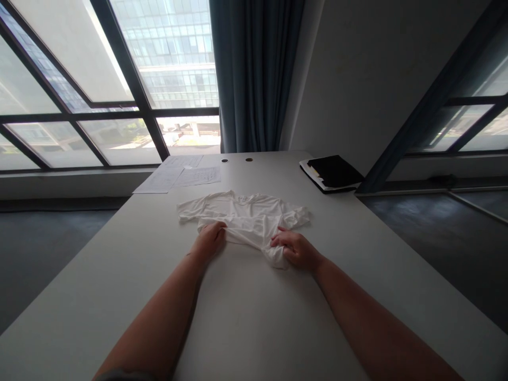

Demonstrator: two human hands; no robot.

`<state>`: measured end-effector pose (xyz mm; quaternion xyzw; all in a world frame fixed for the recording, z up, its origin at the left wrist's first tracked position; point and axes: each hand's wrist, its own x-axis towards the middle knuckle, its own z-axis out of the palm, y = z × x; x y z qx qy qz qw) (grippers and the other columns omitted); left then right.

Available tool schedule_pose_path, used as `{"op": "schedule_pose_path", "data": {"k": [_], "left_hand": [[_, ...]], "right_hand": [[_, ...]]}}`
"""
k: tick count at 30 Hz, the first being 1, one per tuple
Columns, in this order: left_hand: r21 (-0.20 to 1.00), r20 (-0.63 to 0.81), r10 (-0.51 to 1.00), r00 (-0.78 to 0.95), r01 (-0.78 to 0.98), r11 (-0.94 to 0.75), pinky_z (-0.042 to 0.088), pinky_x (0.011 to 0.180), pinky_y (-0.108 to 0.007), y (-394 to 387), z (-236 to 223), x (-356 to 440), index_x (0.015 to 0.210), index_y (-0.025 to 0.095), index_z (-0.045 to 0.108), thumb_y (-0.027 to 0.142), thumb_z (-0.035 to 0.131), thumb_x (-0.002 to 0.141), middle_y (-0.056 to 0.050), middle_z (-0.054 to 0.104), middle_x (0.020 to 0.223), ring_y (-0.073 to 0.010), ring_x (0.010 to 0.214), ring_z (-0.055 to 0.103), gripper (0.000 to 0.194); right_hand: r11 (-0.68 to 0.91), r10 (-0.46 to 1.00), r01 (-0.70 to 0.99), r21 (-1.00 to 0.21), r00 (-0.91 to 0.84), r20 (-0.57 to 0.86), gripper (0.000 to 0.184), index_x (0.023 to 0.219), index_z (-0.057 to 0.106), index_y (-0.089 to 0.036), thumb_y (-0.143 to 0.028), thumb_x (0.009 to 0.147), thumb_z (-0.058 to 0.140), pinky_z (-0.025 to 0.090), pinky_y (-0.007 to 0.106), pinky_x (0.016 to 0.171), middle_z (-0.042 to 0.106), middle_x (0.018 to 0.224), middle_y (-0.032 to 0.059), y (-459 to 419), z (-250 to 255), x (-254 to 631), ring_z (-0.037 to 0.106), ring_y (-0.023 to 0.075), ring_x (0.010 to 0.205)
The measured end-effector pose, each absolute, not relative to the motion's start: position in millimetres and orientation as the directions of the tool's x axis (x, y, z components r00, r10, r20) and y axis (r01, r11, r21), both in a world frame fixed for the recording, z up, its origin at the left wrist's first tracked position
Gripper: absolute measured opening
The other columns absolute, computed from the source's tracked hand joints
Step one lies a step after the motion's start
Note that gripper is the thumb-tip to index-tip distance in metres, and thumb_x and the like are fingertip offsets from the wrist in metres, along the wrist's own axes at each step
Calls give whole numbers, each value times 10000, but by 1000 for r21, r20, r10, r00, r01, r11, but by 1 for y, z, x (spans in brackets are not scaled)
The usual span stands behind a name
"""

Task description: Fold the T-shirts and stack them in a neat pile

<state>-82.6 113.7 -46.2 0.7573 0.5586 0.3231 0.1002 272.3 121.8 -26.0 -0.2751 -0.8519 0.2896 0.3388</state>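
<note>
A white T-shirt [246, 214] lies crumpled on the white table [246, 317], its neckline pointing away from me and its short sleeves spread to both sides. My left hand [211, 238] is closed on the lower left part of the shirt. At the lower right, my right hand [296, 247] grips the fabric with curled fingers, and a bunched bit of cloth hangs out beside it toward me. Between the two hands the near edge of the shirt is gathered in folds.
Printed paper sheets [174, 177] lie at the table's far left. A black folder [335, 172] with papers sits at the far right. Two round cable holes are near the back edge. Behind stand a dark blue curtain [254, 74] and windows.
</note>
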Motion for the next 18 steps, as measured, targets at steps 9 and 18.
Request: {"op": "schedule_pose_path", "data": {"k": [9, 18], "left_hand": [[844, 333, 922, -196, 499, -198, 426, 636, -255, 80, 16, -102, 1056, 219, 621, 446, 540, 922, 33, 567, 761, -150, 680, 520, 276], [999, -32, 999, 19, 19, 32, 392, 529, -211, 21, 53, -135, 886, 187, 616, 468, 790, 736, 20, 574, 726, -115, 595, 495, 362]], "right_hand": [[403, 908, 57, -913, -148, 391, 137, 780, 639, -230, -271, 869, 545, 513, 308, 729, 696, 820, 25, 99, 4, 288, 603, 193, 767], [-233, 381, -106, -967, -924, 10, 305, 834, 680, -130, -417, 877, 774, 540, 251, 561, 739, 831, 93, 85, 18, 327, 677, 166, 644]]}}
